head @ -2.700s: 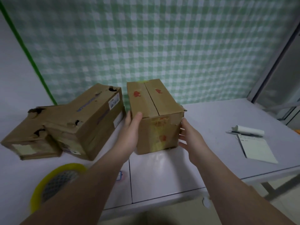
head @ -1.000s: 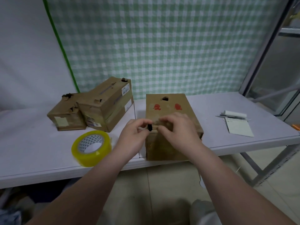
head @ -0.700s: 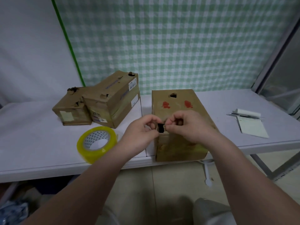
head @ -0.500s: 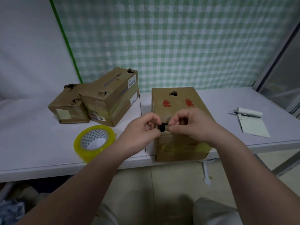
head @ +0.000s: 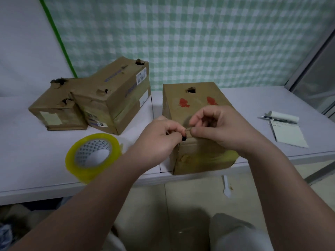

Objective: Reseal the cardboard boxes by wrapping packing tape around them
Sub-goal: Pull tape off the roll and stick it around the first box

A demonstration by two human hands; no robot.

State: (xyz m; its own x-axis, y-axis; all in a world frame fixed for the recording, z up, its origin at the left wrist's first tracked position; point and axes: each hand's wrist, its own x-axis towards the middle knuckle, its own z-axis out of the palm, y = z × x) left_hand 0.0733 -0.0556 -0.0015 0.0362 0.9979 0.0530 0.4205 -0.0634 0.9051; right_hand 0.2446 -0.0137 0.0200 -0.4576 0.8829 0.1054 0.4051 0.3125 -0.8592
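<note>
At centre frame, my left hand (head: 159,140) and right hand (head: 221,129) meet at the near top edge of the upright brown cardboard box with red marks (head: 197,98). Thumb and forefinger of each pinch a small torn scrap (head: 187,130) beside a dark hole (head: 184,139) — cardboard or old tape, I cannot tell. Both wrists angle inward, the other fingers curled. Done well, the tear gets pressed flat before any taping. The yellow roll of packing tape (head: 92,156) lies untouched on the white table (head: 27,151), lower left.

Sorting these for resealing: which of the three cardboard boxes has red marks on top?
The rightmost box, with two red marks on top; the middle box and leftmost box show none.
</note>
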